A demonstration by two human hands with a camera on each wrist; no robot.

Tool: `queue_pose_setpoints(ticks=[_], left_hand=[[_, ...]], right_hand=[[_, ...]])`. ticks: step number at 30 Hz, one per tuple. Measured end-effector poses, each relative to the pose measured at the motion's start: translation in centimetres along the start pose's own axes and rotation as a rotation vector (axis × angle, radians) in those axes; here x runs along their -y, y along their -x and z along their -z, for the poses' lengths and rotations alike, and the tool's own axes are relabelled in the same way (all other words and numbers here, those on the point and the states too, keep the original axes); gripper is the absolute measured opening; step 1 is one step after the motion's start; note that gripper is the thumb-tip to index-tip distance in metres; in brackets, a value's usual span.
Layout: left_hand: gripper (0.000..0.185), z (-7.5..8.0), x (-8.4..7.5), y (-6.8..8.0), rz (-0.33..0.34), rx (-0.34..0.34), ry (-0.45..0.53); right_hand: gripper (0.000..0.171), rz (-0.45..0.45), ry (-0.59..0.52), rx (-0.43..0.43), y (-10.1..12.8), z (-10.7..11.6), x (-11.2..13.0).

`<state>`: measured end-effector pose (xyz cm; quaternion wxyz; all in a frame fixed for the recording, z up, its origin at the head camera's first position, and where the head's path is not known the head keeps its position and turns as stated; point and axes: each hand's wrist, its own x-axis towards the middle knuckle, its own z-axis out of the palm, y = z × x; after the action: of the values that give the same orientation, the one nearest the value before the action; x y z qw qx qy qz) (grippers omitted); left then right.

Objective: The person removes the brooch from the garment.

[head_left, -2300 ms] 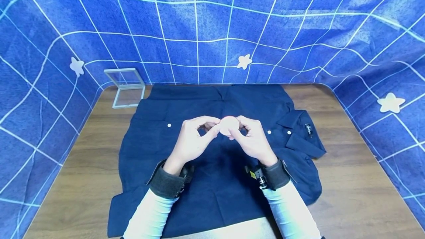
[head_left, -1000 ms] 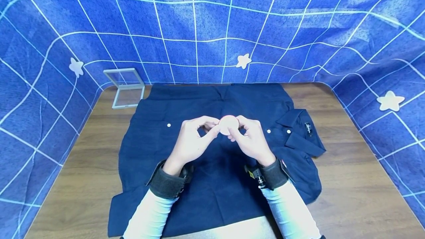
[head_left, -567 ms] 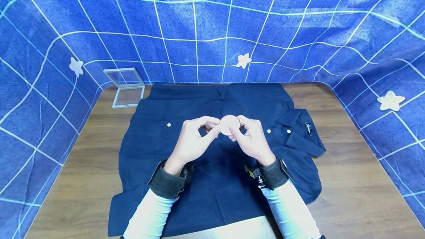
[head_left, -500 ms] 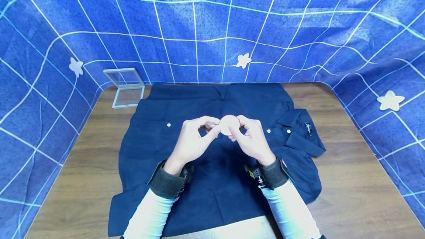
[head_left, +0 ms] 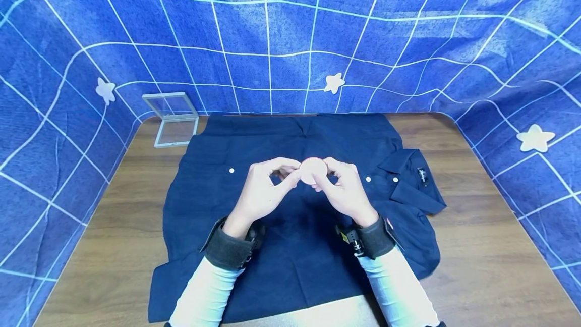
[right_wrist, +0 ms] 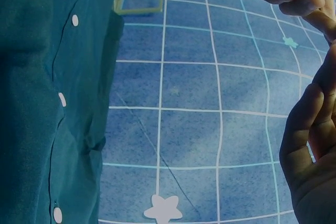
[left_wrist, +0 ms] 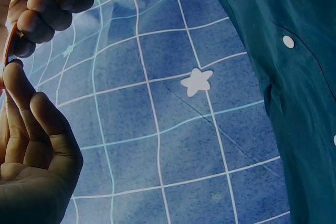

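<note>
A small round disc [head_left: 312, 166] with a pale face and thin red rim is held up over the middle of a dark navy shirt [head_left: 281, 246]. My right hand [head_left: 345, 185] pinches it, the thumb lying across its face and the fingers behind. At its left edge, my left hand [head_left: 263, 188] pinches it between thumb and fingertips. In the left wrist view the disc's red edge [left_wrist: 9, 48] appears edge-on between both hands. The right wrist view shows the fingers, with the disc mostly out of frame. The disc's far side is hidden in the head view.
The shirt lies spread on a wooden table [head_left: 490, 246], its collar [head_left: 413, 191] to the right and white buttons along its front. A hinged clear-paned frame [head_left: 174, 132] stands open at the back left. A blue gridded cloth [head_left: 290, 34] with white stars encloses the back and sides.
</note>
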<state>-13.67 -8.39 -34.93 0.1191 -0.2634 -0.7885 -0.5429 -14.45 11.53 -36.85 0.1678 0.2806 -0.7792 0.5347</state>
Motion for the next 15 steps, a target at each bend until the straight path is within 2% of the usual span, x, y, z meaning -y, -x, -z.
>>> queue_pose_setpoints(ticks=[9, 15], left_hand=[[0.016, 0.3, 0.2, -0.2, -0.007, -0.028, 0.027], [0.015, 1.3, 0.9, -0.3, -0.022, -0.081, 0.053]], right_hand=[[0.012, -0.005, -0.004, 0.011, 0.0, 0.3, -0.2], [0.01, -0.035, -0.008, -0.003, 0.0, 0.7, -0.4]])
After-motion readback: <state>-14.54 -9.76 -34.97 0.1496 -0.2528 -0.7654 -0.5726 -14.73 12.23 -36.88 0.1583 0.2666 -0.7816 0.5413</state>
